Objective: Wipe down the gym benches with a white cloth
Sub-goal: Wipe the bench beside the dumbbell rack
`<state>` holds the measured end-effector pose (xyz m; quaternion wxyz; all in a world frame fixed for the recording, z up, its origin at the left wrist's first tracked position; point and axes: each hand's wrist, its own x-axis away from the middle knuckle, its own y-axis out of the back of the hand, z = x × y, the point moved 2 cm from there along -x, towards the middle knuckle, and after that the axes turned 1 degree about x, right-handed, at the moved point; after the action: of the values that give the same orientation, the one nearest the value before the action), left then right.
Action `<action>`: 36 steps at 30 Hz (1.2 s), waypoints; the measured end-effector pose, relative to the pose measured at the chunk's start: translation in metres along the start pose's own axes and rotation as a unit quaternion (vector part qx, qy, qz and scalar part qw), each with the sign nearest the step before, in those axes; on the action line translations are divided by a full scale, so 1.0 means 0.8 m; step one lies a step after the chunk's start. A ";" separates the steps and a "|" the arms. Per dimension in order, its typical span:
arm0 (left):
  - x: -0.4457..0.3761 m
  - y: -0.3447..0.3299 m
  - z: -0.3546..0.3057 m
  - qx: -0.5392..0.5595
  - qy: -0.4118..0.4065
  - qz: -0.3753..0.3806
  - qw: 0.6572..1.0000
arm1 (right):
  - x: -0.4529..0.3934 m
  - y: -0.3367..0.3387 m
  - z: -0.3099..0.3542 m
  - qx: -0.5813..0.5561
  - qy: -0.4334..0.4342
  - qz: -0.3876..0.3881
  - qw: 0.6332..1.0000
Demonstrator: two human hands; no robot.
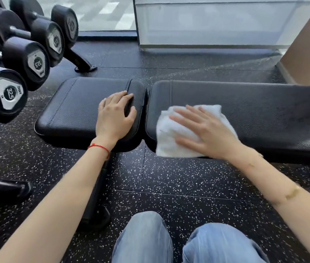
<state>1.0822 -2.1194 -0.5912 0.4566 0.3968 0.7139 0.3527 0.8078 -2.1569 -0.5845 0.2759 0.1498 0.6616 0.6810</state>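
surface: black padded gym bench (264,111), seat pad (74,111) and long pad split by a narrow gap | on seat pad: left hand (115,115) resting flat near the gap | on long pad: white cloth (171,133) (bunched, overhanging the near edge), pressed under the right hand (205,130) | below: speckled black floor (169,179)

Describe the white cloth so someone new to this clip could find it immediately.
Start at the black padded bench across the middle of the view, made of a short pad on the left and a long pad on the right. The white cloth lies bunched at the long pad's near left end, pressed flat under the right hand. It is the only white fabric here.
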 end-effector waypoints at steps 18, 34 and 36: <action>0.000 -0.003 0.000 -0.009 0.002 0.020 1.000 | 0.031 -0.020 0.025 0.100 -0.012 -0.130 0.986; -0.001 -0.001 0.002 -0.004 0.004 0.010 1.000 | 0.012 -0.030 0.050 0.261 0.086 -0.205 0.939; 0.000 0.000 0.003 0.003 0.003 0.011 1.000 | -0.010 -0.035 0.075 0.269 0.080 -0.206 0.937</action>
<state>1.0847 -2.1185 -0.5919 0.4495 0.4052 0.7116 0.3569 0.8535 -2.1128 -0.6063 0.3060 0.0234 0.8561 0.4158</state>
